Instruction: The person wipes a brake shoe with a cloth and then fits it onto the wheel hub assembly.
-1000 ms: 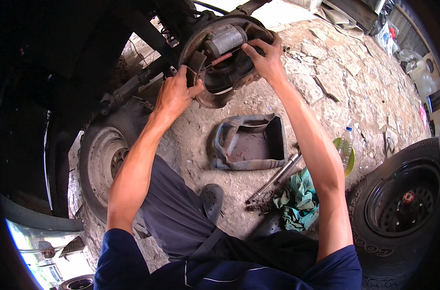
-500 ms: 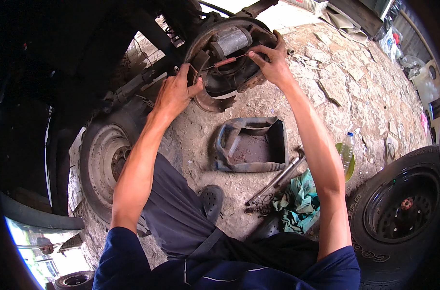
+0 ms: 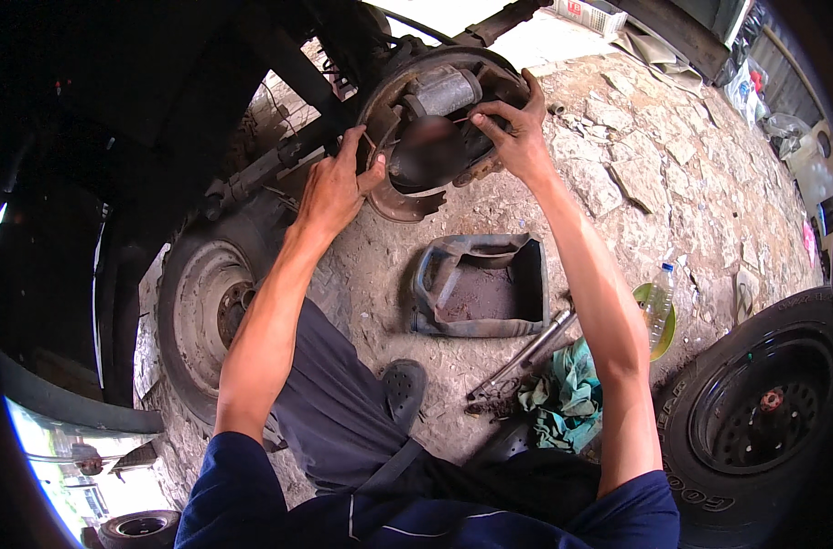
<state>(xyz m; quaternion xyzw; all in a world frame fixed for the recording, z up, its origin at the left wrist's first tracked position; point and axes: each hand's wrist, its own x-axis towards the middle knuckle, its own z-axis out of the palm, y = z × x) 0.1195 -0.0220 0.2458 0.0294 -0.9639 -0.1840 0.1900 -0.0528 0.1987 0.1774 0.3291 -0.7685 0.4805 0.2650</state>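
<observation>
A rusty drum brake assembly (image 3: pixel 398 199) hangs from a vehicle's axle at upper centre, with a grey metal cylinder (image 3: pixel 446 91) near its top. My left hand (image 3: pixel 339 188) is closed on the curved brake shoe (image 3: pixel 382 197) at the assembly's left side. My right hand (image 3: pixel 517 137) is at the right side, fingers bent over the rim and thumb and forefinger pinching the thin end of a spring. The spring's reddish middle and the part around it are blurred into a dark smudge.
A cut-open plastic container (image 3: pixel 421 302) lies on the broken stone floor below, beside metal tools (image 3: pixel 526 357), a teal rag (image 3: pixel 563 403) and a bottle (image 3: pixel 659 302) in a green bowl. A wheel (image 3: pixel 746 384) lies at right, another (image 3: pixel 201 311) at left; a dark vehicle body fills the upper left.
The whole scene has shifted slightly down in view, the hands with it. The red spring that showed clearly between my hands earlier is now blurred. Both hands keep their hold.
</observation>
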